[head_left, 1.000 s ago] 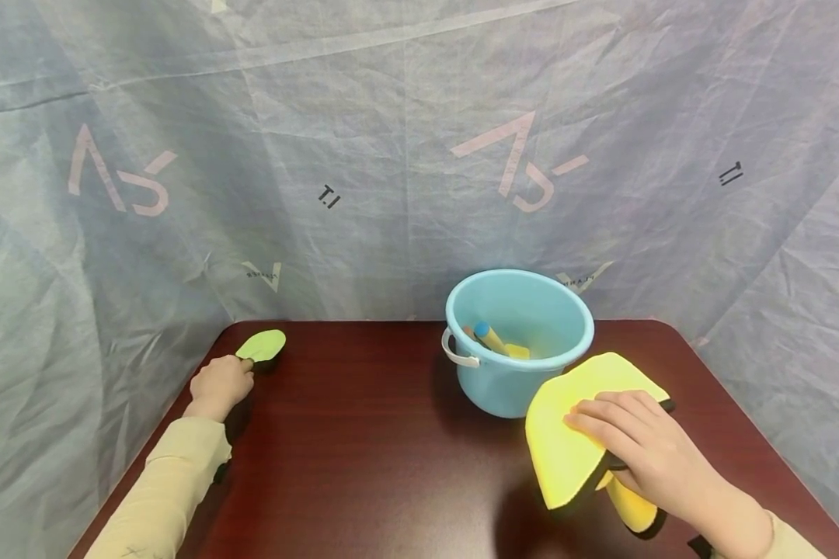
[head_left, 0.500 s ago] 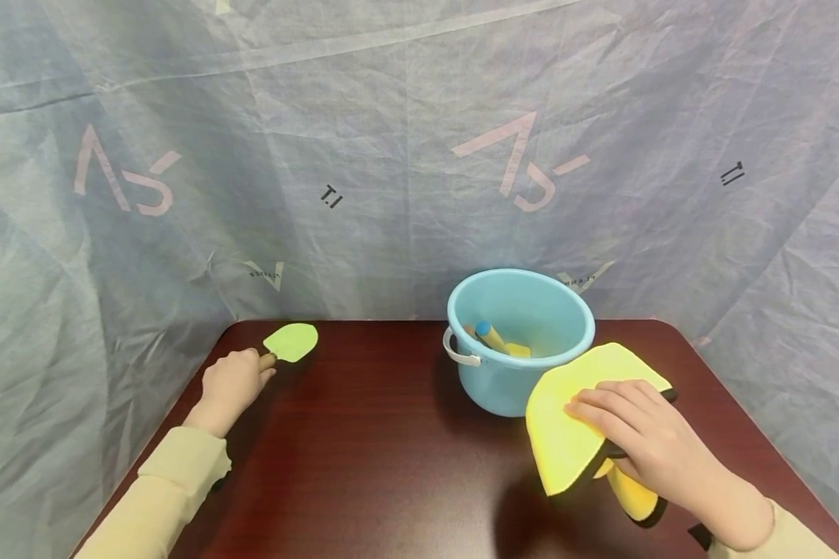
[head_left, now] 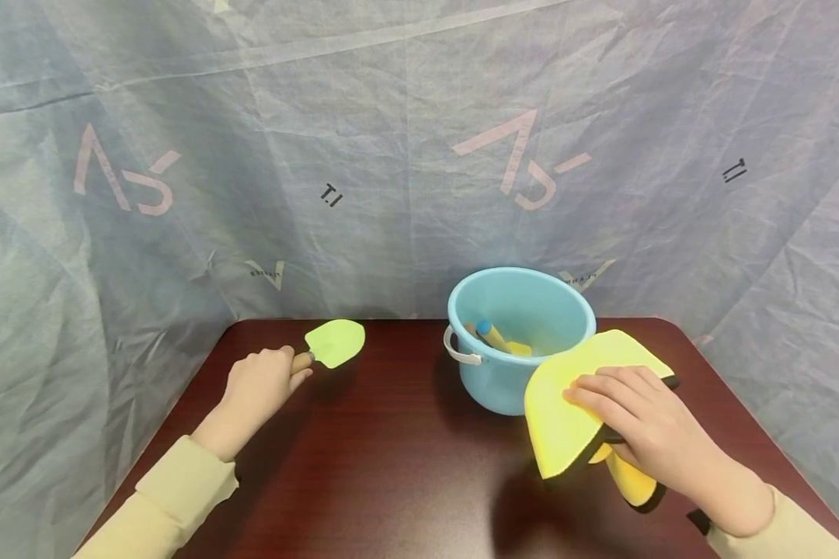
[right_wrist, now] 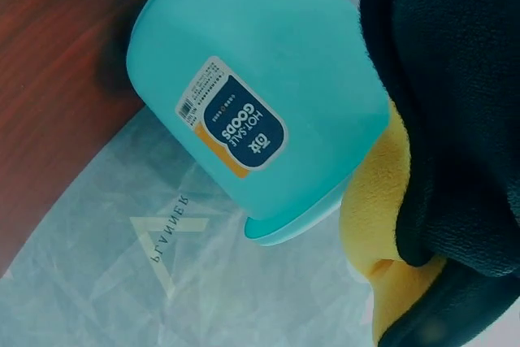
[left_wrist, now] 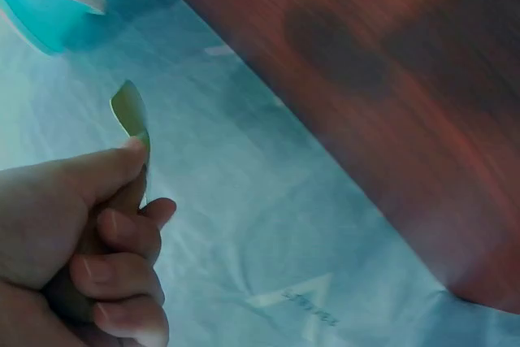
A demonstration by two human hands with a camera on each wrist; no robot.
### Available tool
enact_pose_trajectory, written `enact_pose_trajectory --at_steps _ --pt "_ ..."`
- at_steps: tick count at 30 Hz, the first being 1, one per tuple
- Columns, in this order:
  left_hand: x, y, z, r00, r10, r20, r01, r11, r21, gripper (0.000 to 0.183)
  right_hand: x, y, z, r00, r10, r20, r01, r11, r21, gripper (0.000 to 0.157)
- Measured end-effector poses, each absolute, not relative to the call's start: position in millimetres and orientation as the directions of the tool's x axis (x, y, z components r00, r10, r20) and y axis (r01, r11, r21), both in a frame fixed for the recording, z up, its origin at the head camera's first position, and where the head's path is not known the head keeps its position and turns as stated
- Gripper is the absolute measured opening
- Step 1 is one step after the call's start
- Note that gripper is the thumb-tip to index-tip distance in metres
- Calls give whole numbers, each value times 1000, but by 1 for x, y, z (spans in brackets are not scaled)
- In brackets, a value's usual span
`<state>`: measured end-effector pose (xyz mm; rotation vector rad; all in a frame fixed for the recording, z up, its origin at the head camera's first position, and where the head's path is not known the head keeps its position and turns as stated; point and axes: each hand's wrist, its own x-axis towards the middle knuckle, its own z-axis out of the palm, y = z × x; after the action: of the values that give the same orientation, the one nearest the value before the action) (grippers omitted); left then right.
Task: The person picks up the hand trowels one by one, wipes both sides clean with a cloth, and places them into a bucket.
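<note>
In the head view my left hand point(head_left: 262, 392) grips the wooden handle of a small hand trowel point(head_left: 337, 342) with a light green blade, held over the left half of the table. The left wrist view shows the fingers curled round that handle, the trowel blade point(left_wrist: 128, 110) nearly edge-on. My right hand point(head_left: 646, 419) holds a cloth point(head_left: 562, 411), yellow on one face and black on the other, bunched so its lower end hangs down. The cloth overlaps the right side of a light blue bucket point(head_left: 496, 388). Seen by the right wrist camera, the cloth point(right_wrist: 370, 209) hides the right hand.
A blue-ended stick-like piece point(head_left: 491, 335) and a yellow piece point(head_left: 519, 349) lie inside the bucket. Its white handle point(head_left: 459, 353) hangs at the left. A dark red wooden table point(head_left: 377, 435) reaches back to a grey fabric backdrop point(head_left: 363, 140).
My left hand has carried the trowel rightward from the table's left edge, its wooden handle now showing. My right hand and the cloth have risen slightly. The bucket stays put.
</note>
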<state>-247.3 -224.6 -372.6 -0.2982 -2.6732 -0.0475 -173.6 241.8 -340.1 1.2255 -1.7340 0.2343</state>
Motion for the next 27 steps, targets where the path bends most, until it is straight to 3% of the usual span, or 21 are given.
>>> enact_pose_trajectory --at_steps 12,27 --pt "-219 -190 -360 -728 416 545 381 906 -183 42 -172 238 -333 -35 -621 783 -811 475 341 32" --pt "-200 -140 -337 -637 535 555 533 826 -185 44 -170 228 -314 47 -612 789 -801 449 396 28"
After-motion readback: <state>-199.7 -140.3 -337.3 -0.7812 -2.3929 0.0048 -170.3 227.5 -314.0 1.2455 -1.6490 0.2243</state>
